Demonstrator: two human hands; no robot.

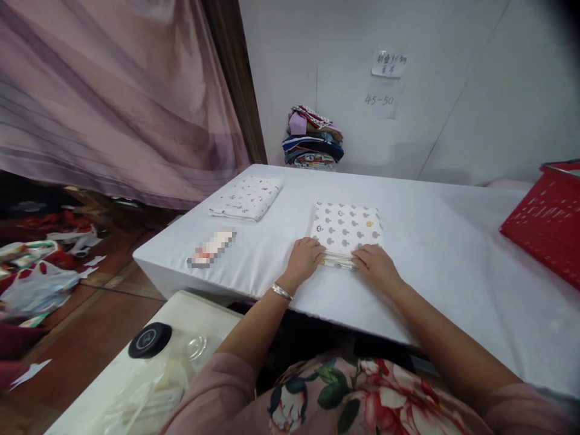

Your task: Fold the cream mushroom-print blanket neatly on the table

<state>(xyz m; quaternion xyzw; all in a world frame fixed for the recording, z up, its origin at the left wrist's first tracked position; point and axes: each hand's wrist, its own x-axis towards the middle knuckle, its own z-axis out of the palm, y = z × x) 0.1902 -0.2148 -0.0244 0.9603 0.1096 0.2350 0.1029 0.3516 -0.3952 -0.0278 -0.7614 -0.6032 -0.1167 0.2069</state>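
Note:
A folded white cloth [347, 226] printed with grey tree-like shapes and a few yellow ones lies flat on the white-covered table [435, 260]. My left hand [307, 260], below a silver bracelet, has its curled fingers on the cloth's near left corner. At the near right corner, my right hand [376, 264] holds the same edge, fingers on top. Both thumbs are mostly hidden. Several folded layers show along the edge between my hands. Further left lies a second folded white cloth [248, 198] with small dark prints, apart from both hands.
A blurred-out item [212, 248] lies at the table's left. The red basket [550, 223] stands at the right. Behind the table is a stack of folded fabrics [313, 139]. A lower white surface [113, 389] at front left bears a black round object [150, 340] and plastic bags.

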